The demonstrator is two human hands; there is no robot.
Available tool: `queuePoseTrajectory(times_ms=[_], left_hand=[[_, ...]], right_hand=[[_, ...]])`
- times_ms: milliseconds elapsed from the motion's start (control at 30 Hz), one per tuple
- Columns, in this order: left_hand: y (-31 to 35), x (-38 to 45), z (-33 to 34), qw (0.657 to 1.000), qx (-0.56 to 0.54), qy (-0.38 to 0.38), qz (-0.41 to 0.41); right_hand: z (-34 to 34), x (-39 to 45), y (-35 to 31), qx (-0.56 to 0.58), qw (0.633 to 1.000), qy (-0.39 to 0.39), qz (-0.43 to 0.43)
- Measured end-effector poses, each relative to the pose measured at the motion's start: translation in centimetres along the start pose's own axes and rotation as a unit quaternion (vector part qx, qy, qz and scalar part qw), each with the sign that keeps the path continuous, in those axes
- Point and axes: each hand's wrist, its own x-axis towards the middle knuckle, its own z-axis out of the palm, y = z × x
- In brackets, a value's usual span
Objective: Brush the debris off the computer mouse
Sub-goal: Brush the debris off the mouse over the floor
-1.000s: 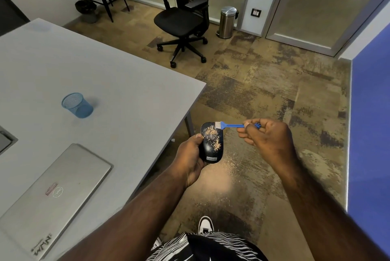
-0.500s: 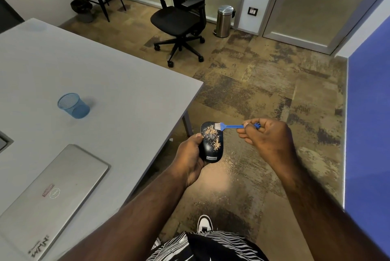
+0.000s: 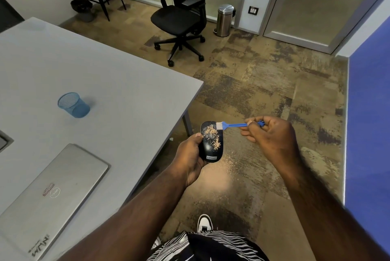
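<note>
Black and glossy, the mouse [image 3: 211, 142] sits in our left hand [image 3: 190, 155], fingers wrapped round its left side, held out over the floor [image 3: 253, 83] just right of the table [image 3: 105, 70] edge. Our right hand [image 3: 272, 136] pinches the handle of a small blue brush [image 3: 232, 125], whose pale bristles rest on the far right corner of the mouse. Tan debris [image 3: 212, 137] lies scattered across the top, thickest in the far half, while a dusting on the floor below suggests some has already come off; we judge the job partly done, with most of the crumbs left to sweep. On the table to the left lie a closed laptop [image 3: 52, 193] and a blue mesh cup [image 3: 72, 104], well apart from us. Far off stand a chair [image 3: 181, 18] and a steel bin [image 3: 224, 20]. Nothing blocks the brush.
</note>
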Motion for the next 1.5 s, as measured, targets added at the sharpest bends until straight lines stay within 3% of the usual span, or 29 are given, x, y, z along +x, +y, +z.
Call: queuePoseTrajectory(times_ms=[400,633,1033,1267,1500], left_hand=[[0.0,0.3,0.0,0.999,-0.041,0.002,-0.016],[0.5,0.2,0.2,0.993,-0.102,-0.028,-0.049],[0.5,0.6,1.0,0.98,-0.159,-0.086,-0.08],[0.2,0.7,1.5,0.981,-0.148,-0.095,-0.081],[0.3,0.5,1.8,0.982,-0.141,-0.09,-0.083]], right_hand=[[-0.3,0.1,-0.1,-0.049,0.998,0.023,-0.007],[-1.1,0.0,-0.9,0.092,0.995,0.022,0.037],[-3.0,-1.4,-1.2,0.121,0.991,-0.034,0.049],[-1.9,-1.7,-1.0,0.089,0.995,-0.037,0.025],[-2.1,-0.9,-0.6,0.039,0.999,0.024,-0.01]])
